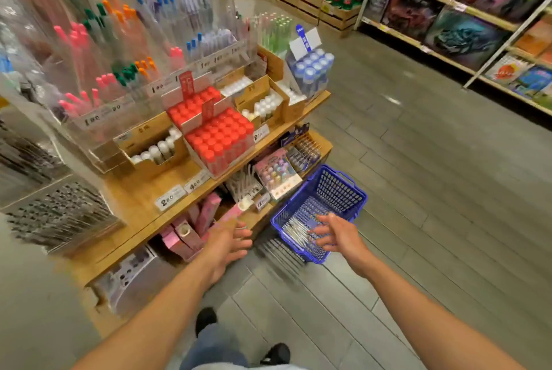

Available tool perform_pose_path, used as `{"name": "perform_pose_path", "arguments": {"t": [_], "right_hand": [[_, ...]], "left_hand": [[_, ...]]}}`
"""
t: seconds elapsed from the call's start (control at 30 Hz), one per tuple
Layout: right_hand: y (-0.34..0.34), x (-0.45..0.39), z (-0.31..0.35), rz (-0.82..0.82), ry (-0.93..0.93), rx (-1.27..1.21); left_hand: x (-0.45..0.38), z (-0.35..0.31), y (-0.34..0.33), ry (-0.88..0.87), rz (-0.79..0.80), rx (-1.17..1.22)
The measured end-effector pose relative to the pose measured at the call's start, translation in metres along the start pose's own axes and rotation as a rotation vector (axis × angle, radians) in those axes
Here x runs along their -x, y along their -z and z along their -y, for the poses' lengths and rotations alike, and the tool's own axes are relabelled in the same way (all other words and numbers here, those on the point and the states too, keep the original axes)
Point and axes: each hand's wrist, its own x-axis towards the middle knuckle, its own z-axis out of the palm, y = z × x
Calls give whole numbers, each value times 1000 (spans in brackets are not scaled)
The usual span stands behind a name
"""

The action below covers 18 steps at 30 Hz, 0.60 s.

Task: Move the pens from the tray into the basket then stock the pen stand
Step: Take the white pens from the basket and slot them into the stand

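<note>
Basket: blue basket [340,190] on the floor [418,190], pens [295,232] inside.
Left hand [227,245]: fingers spread, empty.
Right hand [336,234]: fingers loose over the pens, holding nothing.

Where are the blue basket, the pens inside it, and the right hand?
blue basket [343,187]: head view, on its far mesh wall.
pens [295,231]: head view, on the bundle lying in the basket.
right hand [336,234]: head view, on the back of the hand.
</note>
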Motion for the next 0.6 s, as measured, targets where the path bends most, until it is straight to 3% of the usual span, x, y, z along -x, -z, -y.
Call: {"name": "perform_pose_path", "arguments": {"t": [0.27, 0.6], "right_hand": [[77, -37, -1, -15, -1, 1], [148, -125, 1, -45, -67, 102]], "left_hand": [[-39, 5, -95, 69, 60, -45], [-144, 10, -193, 170, 96, -68]]}}
